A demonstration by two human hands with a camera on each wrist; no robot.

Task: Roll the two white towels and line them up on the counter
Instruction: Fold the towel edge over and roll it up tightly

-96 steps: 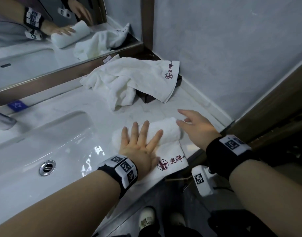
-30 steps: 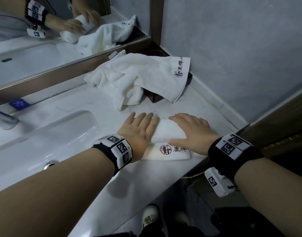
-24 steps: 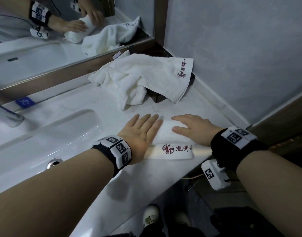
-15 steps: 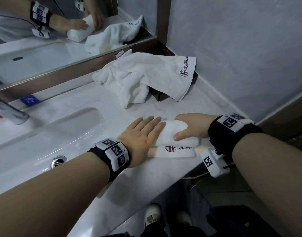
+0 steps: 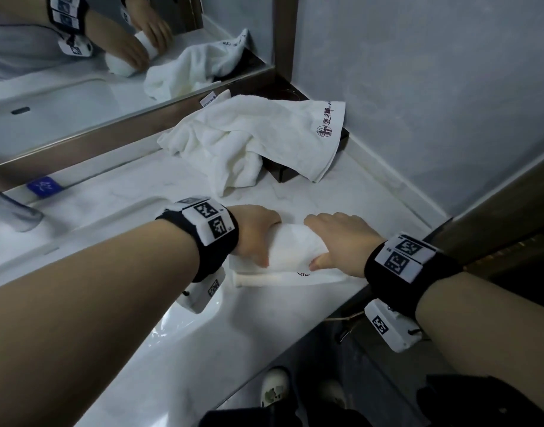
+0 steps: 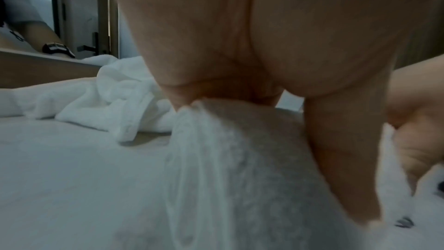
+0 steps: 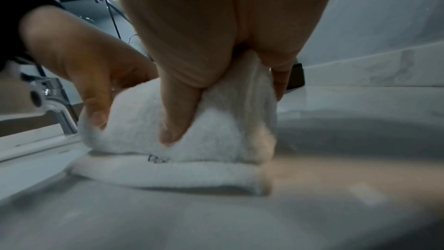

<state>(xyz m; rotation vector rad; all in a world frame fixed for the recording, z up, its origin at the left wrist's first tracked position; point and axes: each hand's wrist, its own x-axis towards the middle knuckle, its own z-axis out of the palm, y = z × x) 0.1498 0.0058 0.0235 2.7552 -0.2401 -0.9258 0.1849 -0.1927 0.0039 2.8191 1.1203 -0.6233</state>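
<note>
Rolling the near towel [image 5: 290, 251] at the front edge of the desk [image 5: 258, 306], last flat strip not yet wound in. Could loosen or slide off that edge if squeezed unevenly or pulled too far forward. Left hand [image 5: 255, 234] arched over one end, right hand [image 5: 341, 238] over the other, each grip curled round the roll, thumbs on the near side. Farther back, second towel [image 5: 249, 140] lying crumpled by the mirror [image 5: 79, 97], partly over a dark box [image 5: 284, 171].

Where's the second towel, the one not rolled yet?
In the head view, the unrolled towel lies crumpled at the counter's back right corner, below the mirror, draped partly over a dark box.
</note>
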